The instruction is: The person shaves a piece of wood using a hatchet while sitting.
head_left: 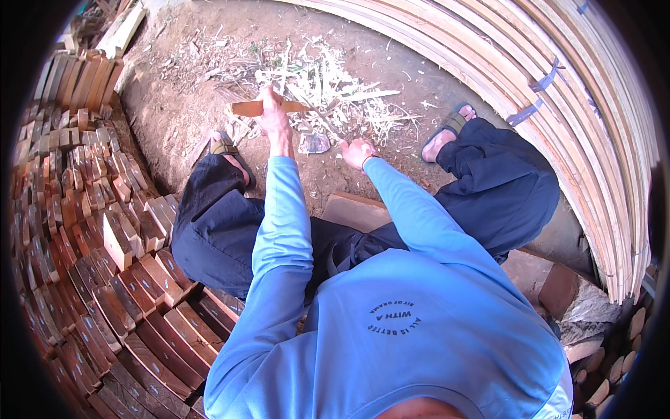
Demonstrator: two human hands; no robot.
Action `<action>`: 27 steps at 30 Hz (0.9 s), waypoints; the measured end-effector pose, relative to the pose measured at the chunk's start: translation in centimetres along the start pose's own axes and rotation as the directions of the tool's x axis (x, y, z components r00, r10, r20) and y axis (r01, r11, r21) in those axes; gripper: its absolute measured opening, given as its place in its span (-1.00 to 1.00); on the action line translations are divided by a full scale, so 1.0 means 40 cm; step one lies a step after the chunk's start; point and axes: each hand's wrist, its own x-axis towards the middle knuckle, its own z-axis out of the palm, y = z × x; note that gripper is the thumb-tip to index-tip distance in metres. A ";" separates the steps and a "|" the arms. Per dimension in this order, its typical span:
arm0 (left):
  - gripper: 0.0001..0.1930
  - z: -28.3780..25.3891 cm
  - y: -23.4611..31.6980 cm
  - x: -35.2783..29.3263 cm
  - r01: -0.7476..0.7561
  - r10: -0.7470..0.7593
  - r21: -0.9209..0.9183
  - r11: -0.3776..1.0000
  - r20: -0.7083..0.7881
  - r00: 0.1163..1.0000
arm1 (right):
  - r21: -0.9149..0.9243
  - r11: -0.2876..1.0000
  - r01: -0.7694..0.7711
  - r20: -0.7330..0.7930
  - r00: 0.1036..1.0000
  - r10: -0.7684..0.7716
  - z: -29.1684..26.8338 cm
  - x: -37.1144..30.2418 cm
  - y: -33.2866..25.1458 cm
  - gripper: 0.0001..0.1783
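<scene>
My left hand (274, 122) is closed around the middle of a short, flat brown piece of wood (246, 109), which juts out on both sides of the fist. Lower and to the right, my right hand (358, 153) is curled shut. A thin, dark, handle-like stick (331, 128) runs from it up and left towards the wood's right end; its far end is too small to make out, and I cannot tell if they touch. Between the hands, a small whitish and dark block (314, 143) rests on the ground. Pale wood shavings (328, 87) lie heaped just beyond.
Stacked brown wooden blocks (118, 293) fill the left side. Long pale planks (530, 66) bound with blue straps (546, 77) curve along the right. My sandalled feet (234, 157) stand apart on the dirt, and a flat reddish slab (356, 211) lies between my legs.
</scene>
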 end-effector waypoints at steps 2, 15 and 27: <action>-0.59 0.005 0.027 -0.015 0.058 -0.059 -0.022 0.998 -0.038 0.998 | 0.087 0.995 -0.043 0.099 0.995 0.034 -0.030 -0.055 -0.045 -0.30; -0.63 0.064 0.245 0.035 -0.231 0.231 -0.036 0.972 0.303 0.924 | 0.214 0.965 0.153 0.001 0.988 -0.157 0.005 -0.076 -0.126 -0.15; -0.64 0.011 0.169 0.028 -0.185 0.242 -0.193 0.964 0.338 0.909 | 0.203 0.974 0.099 0.049 0.993 -0.111 0.013 -0.055 -0.083 -0.18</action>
